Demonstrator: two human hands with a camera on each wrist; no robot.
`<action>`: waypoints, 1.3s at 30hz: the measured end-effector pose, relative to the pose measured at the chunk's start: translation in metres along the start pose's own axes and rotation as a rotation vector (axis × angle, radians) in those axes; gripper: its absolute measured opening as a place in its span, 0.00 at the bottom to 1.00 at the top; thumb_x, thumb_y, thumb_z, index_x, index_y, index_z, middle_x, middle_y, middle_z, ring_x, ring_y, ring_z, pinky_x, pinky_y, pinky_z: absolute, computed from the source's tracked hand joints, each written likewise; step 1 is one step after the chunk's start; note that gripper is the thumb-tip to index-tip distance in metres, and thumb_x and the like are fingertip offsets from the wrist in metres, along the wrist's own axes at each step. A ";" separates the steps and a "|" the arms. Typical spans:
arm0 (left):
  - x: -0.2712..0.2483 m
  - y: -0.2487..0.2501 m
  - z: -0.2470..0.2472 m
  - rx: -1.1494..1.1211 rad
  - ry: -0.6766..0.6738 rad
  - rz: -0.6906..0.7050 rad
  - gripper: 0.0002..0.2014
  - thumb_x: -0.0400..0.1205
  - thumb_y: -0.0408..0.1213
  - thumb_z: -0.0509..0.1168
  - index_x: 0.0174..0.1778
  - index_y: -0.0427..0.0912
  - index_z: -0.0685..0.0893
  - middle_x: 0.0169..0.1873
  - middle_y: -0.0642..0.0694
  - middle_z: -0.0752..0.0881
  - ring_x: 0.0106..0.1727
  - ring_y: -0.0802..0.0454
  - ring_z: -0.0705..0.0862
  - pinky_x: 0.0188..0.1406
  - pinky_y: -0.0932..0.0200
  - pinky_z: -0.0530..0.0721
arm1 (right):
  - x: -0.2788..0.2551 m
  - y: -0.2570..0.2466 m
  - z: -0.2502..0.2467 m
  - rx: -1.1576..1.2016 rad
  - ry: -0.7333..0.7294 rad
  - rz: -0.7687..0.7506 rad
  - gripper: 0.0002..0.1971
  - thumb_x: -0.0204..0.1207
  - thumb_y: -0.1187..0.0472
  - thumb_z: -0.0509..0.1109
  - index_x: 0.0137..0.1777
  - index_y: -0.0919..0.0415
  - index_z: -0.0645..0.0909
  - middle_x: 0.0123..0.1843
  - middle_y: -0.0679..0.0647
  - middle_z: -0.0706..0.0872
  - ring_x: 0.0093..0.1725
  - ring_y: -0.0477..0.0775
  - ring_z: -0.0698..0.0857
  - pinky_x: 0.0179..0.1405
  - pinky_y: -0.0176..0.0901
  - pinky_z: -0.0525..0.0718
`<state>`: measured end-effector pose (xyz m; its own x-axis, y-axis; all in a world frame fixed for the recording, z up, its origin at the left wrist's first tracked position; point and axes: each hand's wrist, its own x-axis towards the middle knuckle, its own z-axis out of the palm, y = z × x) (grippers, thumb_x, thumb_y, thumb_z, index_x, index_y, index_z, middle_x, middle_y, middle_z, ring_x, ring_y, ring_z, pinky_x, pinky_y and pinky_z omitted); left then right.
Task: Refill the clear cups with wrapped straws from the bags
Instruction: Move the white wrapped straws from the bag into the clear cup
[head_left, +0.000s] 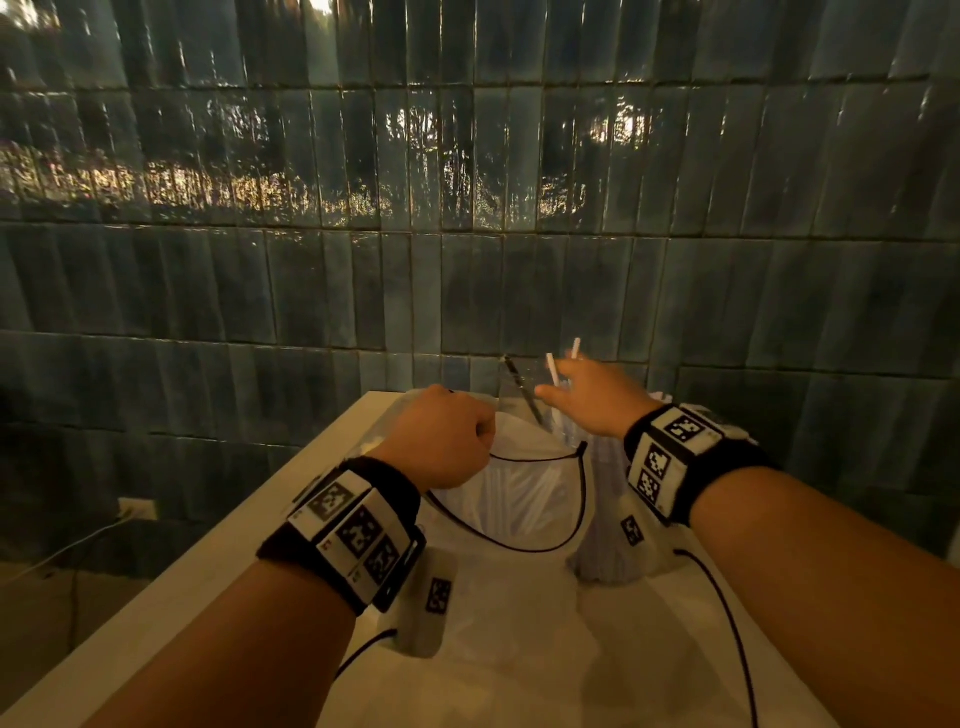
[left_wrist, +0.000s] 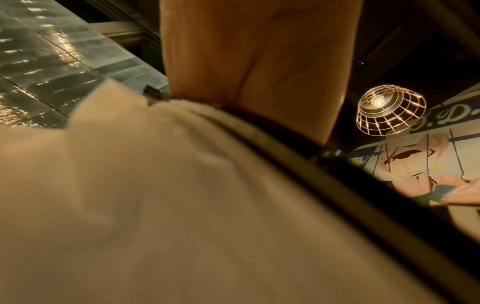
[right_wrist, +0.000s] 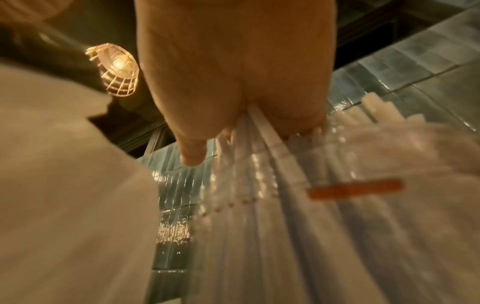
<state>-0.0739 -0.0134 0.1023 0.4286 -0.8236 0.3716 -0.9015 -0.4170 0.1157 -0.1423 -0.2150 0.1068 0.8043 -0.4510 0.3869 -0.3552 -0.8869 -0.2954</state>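
A clear plastic bag (head_left: 519, 493) of wrapped straws lies open on the white table (head_left: 291, 499). My left hand (head_left: 441, 436) is curled into a fist and grips the bag's upper edge; in the left wrist view the bag's plastic (left_wrist: 155, 205) fills the frame below the palm. My right hand (head_left: 587, 395) reaches over a clear cup (head_left: 519, 379) at the table's back edge and holds several white wrapped straws (head_left: 552, 370), their tips sticking up past the fingers. In the right wrist view, those straws (right_wrist: 262, 148) run out from under the palm. A dark straw (head_left: 524, 392) leans in the cup.
A second bag of straws (head_left: 613, 551) lies under my right wrist, with a red strip (right_wrist: 355, 189) on it. A dark tiled wall (head_left: 467, 234) stands right behind the table. Cables (head_left: 727, 613) trail from the wristbands across the tabletop. A caged lamp (left_wrist: 389, 111) hangs overhead.
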 end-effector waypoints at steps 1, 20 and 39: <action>0.000 -0.001 0.000 -0.001 -0.003 0.001 0.12 0.78 0.38 0.58 0.28 0.52 0.75 0.31 0.53 0.82 0.38 0.52 0.81 0.48 0.50 0.85 | -0.001 0.001 0.001 0.027 0.029 -0.014 0.19 0.80 0.45 0.62 0.62 0.57 0.81 0.62 0.60 0.83 0.60 0.61 0.82 0.58 0.51 0.79; 0.000 0.001 -0.001 -0.011 -0.011 0.007 0.09 0.77 0.34 0.59 0.34 0.47 0.82 0.31 0.51 0.82 0.39 0.51 0.81 0.49 0.50 0.83 | -0.005 0.011 -0.008 0.533 0.271 0.052 0.09 0.83 0.68 0.54 0.50 0.57 0.74 0.47 0.55 0.78 0.40 0.48 0.76 0.34 0.35 0.73; 0.000 -0.002 0.001 -0.017 0.013 0.019 0.10 0.77 0.34 0.59 0.31 0.49 0.78 0.31 0.52 0.82 0.40 0.50 0.81 0.47 0.52 0.83 | -0.003 0.002 -0.009 0.707 0.273 0.236 0.23 0.85 0.58 0.53 0.28 0.62 0.75 0.28 0.54 0.85 0.33 0.49 0.81 0.37 0.37 0.73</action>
<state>-0.0726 -0.0128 0.1008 0.4111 -0.8258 0.3861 -0.9102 -0.3951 0.1240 -0.1491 -0.2161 0.1128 0.5674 -0.7092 0.4184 -0.0413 -0.5320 -0.8458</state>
